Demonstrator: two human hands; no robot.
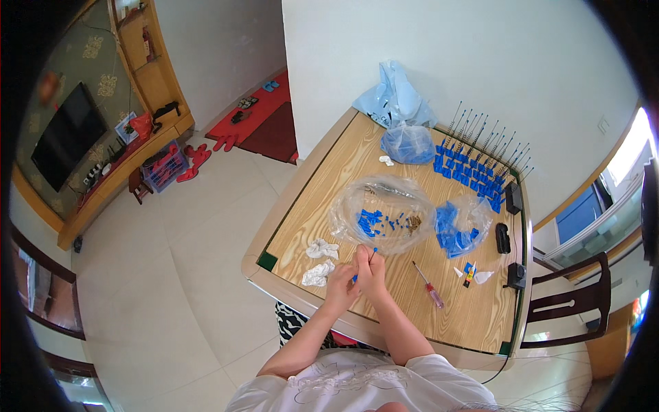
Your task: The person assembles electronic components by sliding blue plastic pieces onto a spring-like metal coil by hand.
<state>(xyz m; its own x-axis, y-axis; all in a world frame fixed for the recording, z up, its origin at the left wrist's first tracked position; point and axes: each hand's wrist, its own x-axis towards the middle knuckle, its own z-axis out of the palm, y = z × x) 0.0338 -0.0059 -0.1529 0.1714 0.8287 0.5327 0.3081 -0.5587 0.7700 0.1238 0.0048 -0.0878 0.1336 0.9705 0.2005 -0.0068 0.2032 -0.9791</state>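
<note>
My left hand (340,284) and my right hand (371,273) meet near the front of the table, both with fingers closed. A small blue plastic piece (355,278) shows between them. Above the right hand's fingers pokes a small blue tip (375,250); whether it belongs to the same piece is hidden. Just beyond the hands lies an open clear plastic bag (343,218) with loose blue pieces (369,223) and brass-coloured parts (413,224) in it. A screwdriver (433,294) with a clear reddish handle rests to the right of my right hand.
Crumpled white tissues (318,274) lie left of my hands. At the back right stand rows of blue bases (470,172) with upright springs and rods. Bags of blue parts (408,144), a glue tube (469,275) and black boxes (513,198) share the wooden table (398,328).
</note>
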